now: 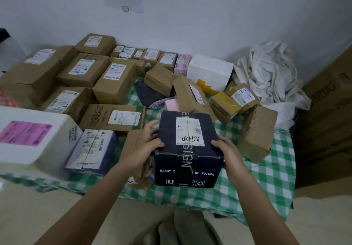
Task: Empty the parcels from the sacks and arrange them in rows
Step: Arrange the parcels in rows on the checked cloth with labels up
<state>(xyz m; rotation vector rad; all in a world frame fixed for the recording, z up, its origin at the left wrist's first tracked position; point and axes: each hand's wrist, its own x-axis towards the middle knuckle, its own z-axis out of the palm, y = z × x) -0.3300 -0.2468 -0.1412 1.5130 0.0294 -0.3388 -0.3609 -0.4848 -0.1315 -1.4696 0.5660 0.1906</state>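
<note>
I hold a dark navy box (187,161) with a white label marked 4458 above the green checked cloth (266,178). My left hand (147,145) grips its left side and my right hand (226,150) grips its right side. Brown parcels (116,81) lie in rows at the left and back. A loose heap of parcels (192,94) sits just beyond the navy box. A crumpled white sack (270,73) lies at the back right.
A white foam box with a pink label (32,136) stands at the near left, and another white foam box (209,71) at the back. A torn brown parcel (257,132) leans at the right. Large cardboard (327,115) stands along the right wall.
</note>
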